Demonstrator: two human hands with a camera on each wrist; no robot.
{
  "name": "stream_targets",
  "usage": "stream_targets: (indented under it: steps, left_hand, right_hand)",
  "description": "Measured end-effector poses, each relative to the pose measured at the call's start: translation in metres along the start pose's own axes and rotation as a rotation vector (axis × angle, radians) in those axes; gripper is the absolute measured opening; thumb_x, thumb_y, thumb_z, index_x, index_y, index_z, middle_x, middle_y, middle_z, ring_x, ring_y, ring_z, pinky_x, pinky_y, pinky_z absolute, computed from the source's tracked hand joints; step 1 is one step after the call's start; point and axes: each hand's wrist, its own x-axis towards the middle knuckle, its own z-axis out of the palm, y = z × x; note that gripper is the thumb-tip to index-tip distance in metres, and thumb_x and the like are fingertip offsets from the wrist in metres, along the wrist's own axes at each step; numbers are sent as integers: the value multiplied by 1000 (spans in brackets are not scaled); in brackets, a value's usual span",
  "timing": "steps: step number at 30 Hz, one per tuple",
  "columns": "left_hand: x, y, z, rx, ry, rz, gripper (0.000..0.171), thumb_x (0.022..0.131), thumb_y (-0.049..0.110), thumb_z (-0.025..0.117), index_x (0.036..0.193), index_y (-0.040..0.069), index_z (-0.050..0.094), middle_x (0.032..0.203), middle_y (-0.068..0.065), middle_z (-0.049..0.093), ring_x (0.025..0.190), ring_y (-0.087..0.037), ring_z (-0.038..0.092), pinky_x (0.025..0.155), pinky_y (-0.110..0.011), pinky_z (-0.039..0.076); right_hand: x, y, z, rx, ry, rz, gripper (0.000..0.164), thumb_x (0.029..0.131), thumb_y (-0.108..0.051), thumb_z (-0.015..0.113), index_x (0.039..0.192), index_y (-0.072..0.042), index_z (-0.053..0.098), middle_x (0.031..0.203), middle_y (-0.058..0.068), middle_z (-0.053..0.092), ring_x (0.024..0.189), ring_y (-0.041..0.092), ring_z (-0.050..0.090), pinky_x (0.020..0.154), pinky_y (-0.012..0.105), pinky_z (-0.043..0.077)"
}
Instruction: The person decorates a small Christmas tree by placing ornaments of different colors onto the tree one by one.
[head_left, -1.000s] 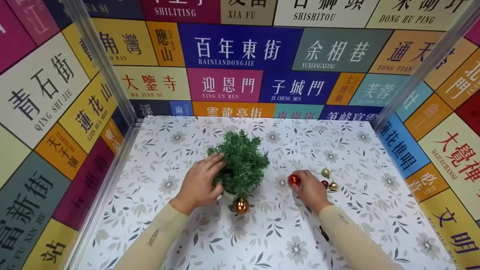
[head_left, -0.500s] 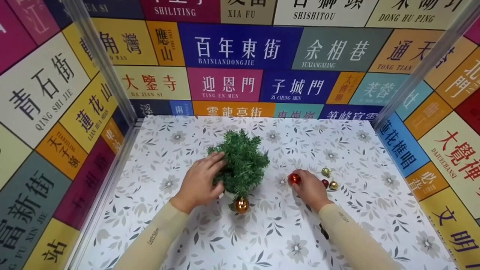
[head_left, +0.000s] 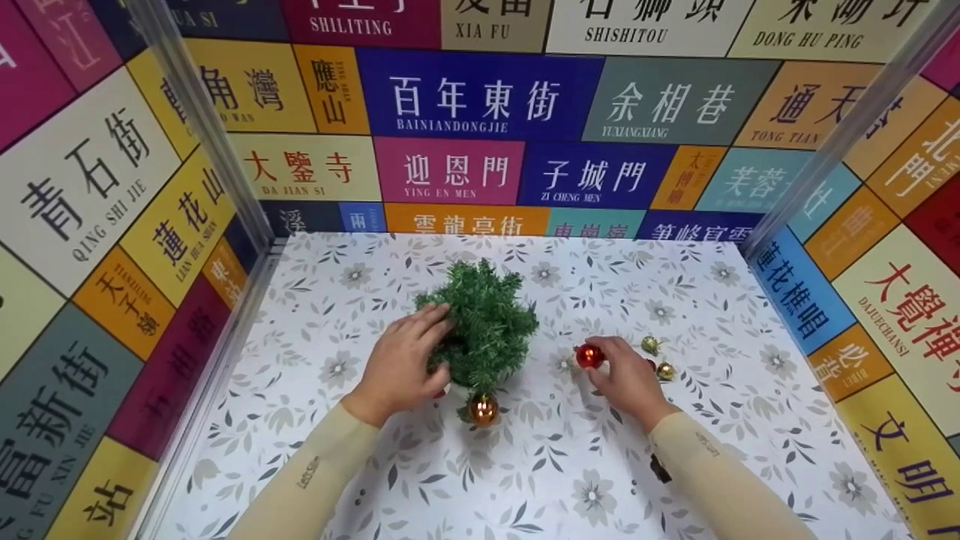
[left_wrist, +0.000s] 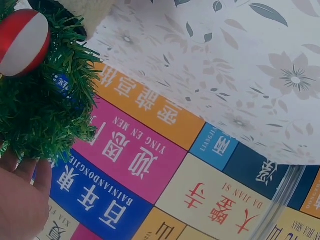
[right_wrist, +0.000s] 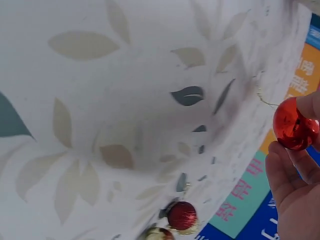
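Note:
A small green Christmas tree (head_left: pixel 487 322) stands mid-table in a pale base, mostly hidden by branches. My left hand (head_left: pixel 405 360) holds it from the left, fingers among the branches and thumb low down. A shiny gold ball (head_left: pixel 484 410) hangs at the tree's near side. In the left wrist view, a red-and-white ball (left_wrist: pixel 24 42) sits among the needles. To the right of the tree, my right hand (head_left: pixel 626 379) pinches a shiny red Christmas ball (head_left: pixel 590 356) between thumb and fingers. Its thin gold string (right_wrist: pixel 262 97) sticks out in the right wrist view.
Beyond the right hand lie small gold balls (head_left: pixel 665 370) and a dark red ball (right_wrist: pixel 182 216), nearly hidden in the head view. A dark object (head_left: pixel 660 468) shows beside the right forearm. Sign-covered panels (head_left: pixel 480 94) enclose the flower-patterned table (head_left: pixel 345 465).
The right hand and forearm shift slightly, the wrist swinging right, and the red ball rises a little in view. The dark red ball becomes mostly covered. The left hand stays on the tree.

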Motion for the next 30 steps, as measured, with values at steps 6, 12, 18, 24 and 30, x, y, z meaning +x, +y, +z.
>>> stream_targets:
  steps: [6,12,18,24,30]
  left_hand:
    - [1,-1,1,-16,10,13,54,83,27,61,134,7,61,149,-12,48,136,-32,44,108,-49,37]
    - [1,-1,3,-14,17,11,54,83,28,61,133,7,61,149,-12,47,136,-33,44,108,-50,37]
    - [0,0,3,-9,8,0,56,83,29,61,133,7,60,151,-11,46,137,-32,42,108,-51,37]
    - [-1,2,3,-1,15,-11,55,84,31,61,134,8,60,151,-11,45,138,-31,42,107,-53,37]
    - [0,8,2,19,97,20,57,82,35,65,133,9,61,147,-13,49,135,-31,45,107,-50,38]
  right_hand:
    - [-11,-21,-15,48,58,-124,51,84,-18,79,131,-15,60,122,3,60,96,23,64,81,42,56]
    - [-19,-42,-30,108,108,-261,48,84,-16,79,128,-14,60,120,-1,60,92,17,64,78,39,58]
    - [-24,-61,-42,162,137,-368,46,84,-15,77,127,-13,61,120,-4,61,93,11,63,76,36,58]
    - [-28,-87,-50,230,145,-462,48,84,-14,77,129,-12,61,123,-7,59,100,7,62,79,28,56]
    - [-30,-110,-53,300,126,-512,50,84,-14,77,131,-13,59,126,-6,58,102,8,63,83,22,53]
